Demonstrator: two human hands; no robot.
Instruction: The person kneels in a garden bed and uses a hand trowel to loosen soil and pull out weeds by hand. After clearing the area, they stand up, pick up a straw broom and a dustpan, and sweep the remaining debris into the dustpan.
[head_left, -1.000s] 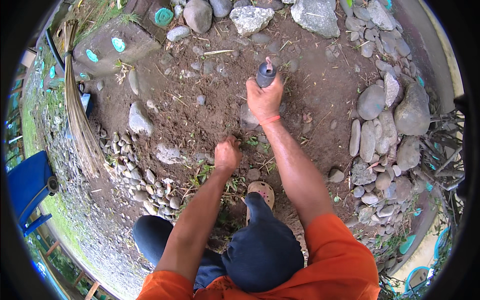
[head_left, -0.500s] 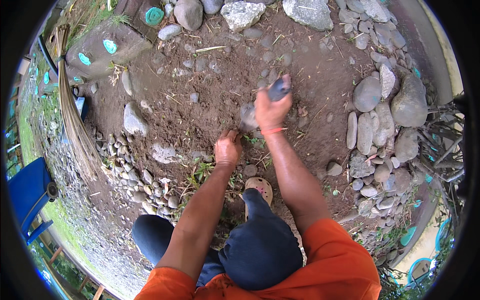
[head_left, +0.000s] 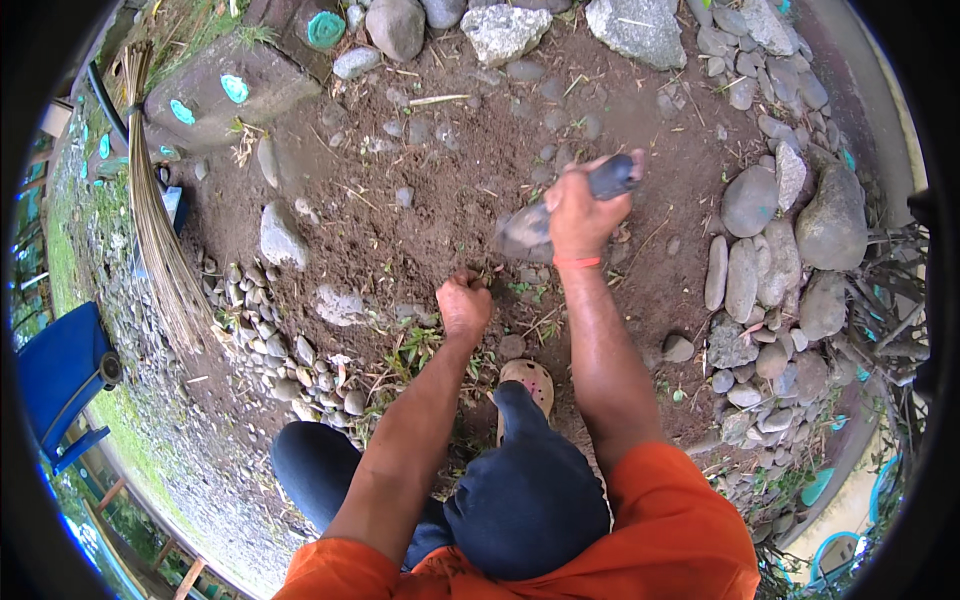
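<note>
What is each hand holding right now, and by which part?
Right hand grips a hand tool by its dark handle. Left hand is fisted at the weeds; its hold cannot be told.

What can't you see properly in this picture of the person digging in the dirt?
- Head view: the tool's blade is motion-blurred, so its shape is unclear; the right hand covers most of the handle.
- What the left hand grips is hidden inside the closed fist at the weeds.
- The blue chair is cut off by the picture's dark rim.
- The foot in the sandal is covered by the knee.
</note>
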